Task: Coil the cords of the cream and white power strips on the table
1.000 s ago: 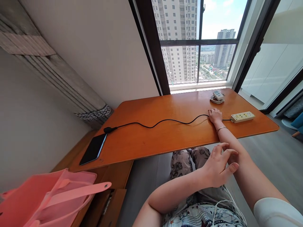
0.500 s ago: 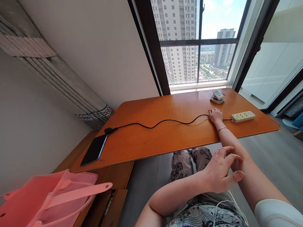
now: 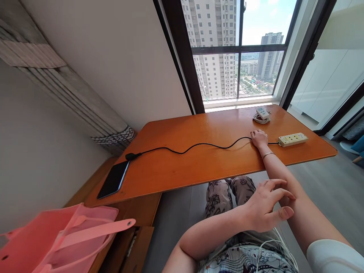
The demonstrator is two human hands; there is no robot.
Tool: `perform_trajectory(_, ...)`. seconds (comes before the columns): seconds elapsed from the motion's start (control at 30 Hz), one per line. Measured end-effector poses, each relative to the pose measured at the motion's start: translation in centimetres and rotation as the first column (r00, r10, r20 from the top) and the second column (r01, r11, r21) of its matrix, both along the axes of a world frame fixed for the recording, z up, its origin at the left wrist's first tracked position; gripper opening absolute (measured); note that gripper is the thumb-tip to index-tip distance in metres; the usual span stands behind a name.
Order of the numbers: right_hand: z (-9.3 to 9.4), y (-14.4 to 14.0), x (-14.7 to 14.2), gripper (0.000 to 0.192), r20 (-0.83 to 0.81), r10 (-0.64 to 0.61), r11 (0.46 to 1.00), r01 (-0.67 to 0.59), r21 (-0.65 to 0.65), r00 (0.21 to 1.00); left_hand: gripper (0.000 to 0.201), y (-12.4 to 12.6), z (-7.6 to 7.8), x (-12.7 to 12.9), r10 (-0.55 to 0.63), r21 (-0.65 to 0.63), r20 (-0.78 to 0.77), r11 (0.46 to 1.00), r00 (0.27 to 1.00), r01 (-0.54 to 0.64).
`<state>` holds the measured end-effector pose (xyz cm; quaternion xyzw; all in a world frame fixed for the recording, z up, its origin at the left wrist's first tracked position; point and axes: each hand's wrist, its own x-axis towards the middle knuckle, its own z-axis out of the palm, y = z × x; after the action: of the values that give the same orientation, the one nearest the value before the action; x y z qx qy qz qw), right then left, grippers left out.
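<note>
My right hand rests on the orange-brown table with its fingers curled over the black power cord. The cord goes in under my fingertips and comes out by the wrist, running to a cream power strip just to the right. At the cord's far left end lies its black plug, touching or very close to a dark tablet. My left hand is held over my lap with fingers bent and apart, the fingertips at my right forearm. Nothing is in it.
The wooden table stands below a window. A white adapter with a coiled cable lies near its back right corner. Left of me, a pink bag sits on a lower wooden surface. A gathered curtain hangs at the left wall.
My left fingers have shifted very slightly along my right forearm. My right hand, the cord and the power strip stay where they were.
</note>
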<state>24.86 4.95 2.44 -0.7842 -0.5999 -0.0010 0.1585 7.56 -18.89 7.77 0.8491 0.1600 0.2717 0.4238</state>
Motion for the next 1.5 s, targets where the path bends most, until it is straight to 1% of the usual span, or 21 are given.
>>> perform_trajectory(0.07,-0.1,0.1,0.1,0.05,-0.021,-0.001,1.0,0.001,-0.001,1.0,0.076,0.1,0.3,-0.2,-0.106,0.014,0.013,0.994,0.994,0.105)
perform_trajectory(0.1,-0.2,0.3,0.2,0.05,-0.033,-0.005,1.0,0.005,-0.004,0.999,0.074,0.3,0.4,-0.5,-0.14,0.026,0.008,0.99,0.99,0.139)
perform_trajectory(0.13,-0.2,0.5,0.4,0.05,-0.045,-0.011,1.0,0.011,-0.009,0.999,0.071,0.7,0.5,-0.7,-0.143,0.041,0.001,0.989,0.99,0.143)
perform_trajectory(0.17,-0.1,0.8,0.6,0.05,-0.055,-0.019,1.0,0.019,-0.015,0.998,0.067,1.2,0.4,-1.1,-0.109,0.058,0.001,0.992,0.994,0.109)
perform_trajectory(0.2,-0.1,1.1,0.9,0.049,-0.063,-0.028,0.999,0.027,-0.022,0.998,0.064,1.9,0.3,-1.5,-0.047,0.075,0.008,0.996,0.999,0.046)
perform_trajectory(0.3,0.4,2.6,1.9,0.044,-0.082,-0.06,0.998,0.058,-0.031,0.995,0.051,4.6,-0.6,-3.2,0.195,0.076,0.062,0.977,0.979,-0.199)
perform_trajectory(0.33,0.6,3.2,2.3,0.044,-0.085,-0.074,0.997,0.072,-0.026,0.994,0.046,5.5,-1.0,-3.9,0.25,0.062,0.071,0.965,0.966,-0.255)
perform_trajectory(0.43,1.0,5.1,3.4,0.051,-0.081,-0.081,0.996,0.083,0.018,0.993,0.033,7.8,-2.3,-5.7,0.358,0.032,0.077,0.932,0.931,-0.361)
perform_trajectory(0.53,1.0,6.9,4.5,0.059,-0.049,-0.04,0.999,0.04,0.009,0.998,0.024,9.1,-3.5,-7.3,0.431,-0.014,0.066,0.902,0.9,-0.432)
perform_trajectory(0.6,0.8,7.9,5.1,0.062,-0.025,-0.031,0.997,0.029,-0.066,0.999,0.022,9.4,-4.2,-8.0,0.458,-0.049,0.065,0.889,0.886,-0.456)
perform_trajectory(0.7,0.7,8.9,5.8,0.066,-0.001,-0.037,0.986,0.036,-0.166,0.999,0.021,9.7,-4.8,-8.7,0.473,-0.093,0.063,0.88,0.879,-0.467)
perform_trajectory(0.8,0.9,9.1,6.1,0.069,0.085,-0.056,0.982,0.07,-0.173,0.995,0.022,10.0,-5.2,-9.0,0.484,-0.142,0.067,0.87,0.872,-0.472)
perform_trajectory(0.83,1.0,9.0,6.0,0.066,0.12,-0.06,0.983,0.08,-0.166,0.991,0.023,10.1,-5.3,-9.0,0.489,-0.16,0.071,0.866,0.87,-0.474)
perform_trajectory(0.9,1.3,8.7,5.7,0.053,0.159,-0.055,0.985,0.08,-0.15,0.986,0.023,10.3,-5.4,-9.1,0.498,-0.192,0.077,0.857,0.864,-0.478)
perform_trajectory(0.93,1.5,8.4,5.5,0.047,0.163,-0.042,0.987,0.066,-0.143,0.986,0.024,10.4,-5.4,-9.1,0.502,-0.207,0.075,0.853,0.862,-0.479)
perform_trajectory(1.0,1.8,7.8,5.1,0.042,0.161,-0.006,0.991,0.027,-0.132,0.987,0.026,10.6,-5.4,-9.0,0.502,-0.238,0.061,0.847,0.863,-0.476)
perform_trajectory(1.1,2.7,6.5,4.4,0.045,0.115,0.025,0.999,-0.02,-0.048,0.993,0.028,11.2,-5.5,-8.9,0.49,-0.298,0.059,0.84,0.87,-0.453)
perform_trajectory(1.23,4.2,4.2,2.7,0.053,-0.059,0.041,0.983,-0.03,0.18,0.997,0.039,12.8,-5.7,-8.2,0.507,-0.385,0.15,0.82,0.849,-0.423)
perform_trajectory(1.3,4.6,2.7,1.1,0.052,-0.115,0.109,0.968,-0.079,0.239,0.987,0.045,13.7,-5.5,-7.5,0.523,-0.412,0.169,0.808,0.836,-0.422)
perform_trajectory(1.4,4.5,-0.1,-2.0,0.046,-0.179,0.225,0.943,-0.169,0.286,0.958,0.055,15.1,-4.9,-6.2,0.557,-0.448,0.186,0.781,0.81,-0.435)
perform_trajectory(1.5,3.8,-2.7,-4.7,0.037,-0.183,0.37,0.9,-0.303,0.313,0.911,0.061,16.7,-4.1,-4.7,0.618,-0.552,0.211,0.714,0.757,-0.43)
